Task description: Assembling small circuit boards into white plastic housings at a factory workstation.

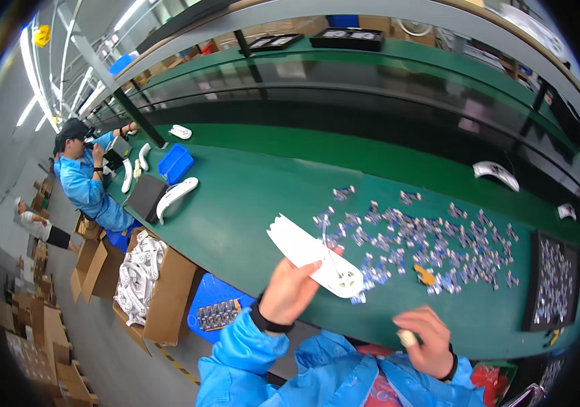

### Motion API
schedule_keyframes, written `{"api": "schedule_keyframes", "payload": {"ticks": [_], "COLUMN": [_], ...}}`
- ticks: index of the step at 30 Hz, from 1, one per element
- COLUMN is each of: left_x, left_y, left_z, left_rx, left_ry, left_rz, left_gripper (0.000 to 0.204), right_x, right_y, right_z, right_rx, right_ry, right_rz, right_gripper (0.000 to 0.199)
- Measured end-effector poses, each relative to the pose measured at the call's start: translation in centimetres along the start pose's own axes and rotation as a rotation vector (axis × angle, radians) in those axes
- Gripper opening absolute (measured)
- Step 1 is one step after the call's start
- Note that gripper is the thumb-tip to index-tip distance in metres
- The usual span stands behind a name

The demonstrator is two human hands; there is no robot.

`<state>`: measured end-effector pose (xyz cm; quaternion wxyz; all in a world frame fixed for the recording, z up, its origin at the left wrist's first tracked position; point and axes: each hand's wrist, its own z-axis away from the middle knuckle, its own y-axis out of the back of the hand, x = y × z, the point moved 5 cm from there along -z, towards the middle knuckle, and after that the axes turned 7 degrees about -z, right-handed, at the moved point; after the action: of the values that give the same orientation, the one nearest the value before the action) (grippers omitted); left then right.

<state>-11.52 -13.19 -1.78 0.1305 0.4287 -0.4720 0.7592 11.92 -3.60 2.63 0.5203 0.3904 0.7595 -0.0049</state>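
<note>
My left hand (291, 288) grips a long white plastic housing (298, 245), its thumb on the upper face. The housing is tilted above the bench; its far end is notched, and its rounded near end has a round fitting with a thin wire. At the bench's front edge, my right hand (429, 339) is loosely curved, fingers apart from the thumb. A small cream-coloured cover or piece sits at its thumb tip; I cannot tell which. Between and beyond my hands, many small blue-and-silver parts (432, 237) lie scattered, with a yellow-orange piece (424, 275) among them.
A black tray (529, 298) of similar small parts stands at the right. Left along the green bench (235, 197) are a blue bin (176, 163), white curved shells (176, 197) and a seated co-worker (86, 176). A carton (178, 288) of white parts stands below. A shelf runs overhead.
</note>
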Motion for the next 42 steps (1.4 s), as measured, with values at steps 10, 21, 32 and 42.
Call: {"api": "schedule_keyframes", "payload": {"ticks": [10,21,32,42], "left_x": [-10.7,-11.3,-11.3,-9.3], "left_y": [-6.6,-4.3,-2.4,0.1], "left_z": [7.4,7.4,6.1,4.9], "left_rx": [-0.239,-0.219,-0.203,-0.121], "left_ry": [0.169,0.236,0.255,0.118], "left_rz": [0.181,-0.208,-0.11,-0.131], "left_gripper": [0.065,0.057,0.055,0.062], "right_x": [-0.7,3.7,10.1,7.6], "right_y": [0.7,5.4,5.0,2.5], "right_z": [4.6,4.3,0.7,7.5], "right_rx": [-0.04,0.106,0.112,0.11], "right_ry": [0.158,-0.063,-0.092,-0.765], "right_rz": [0.428,0.324,0.614,-0.172], "right_gripper": [0.035,0.03,0.025,0.031]}}
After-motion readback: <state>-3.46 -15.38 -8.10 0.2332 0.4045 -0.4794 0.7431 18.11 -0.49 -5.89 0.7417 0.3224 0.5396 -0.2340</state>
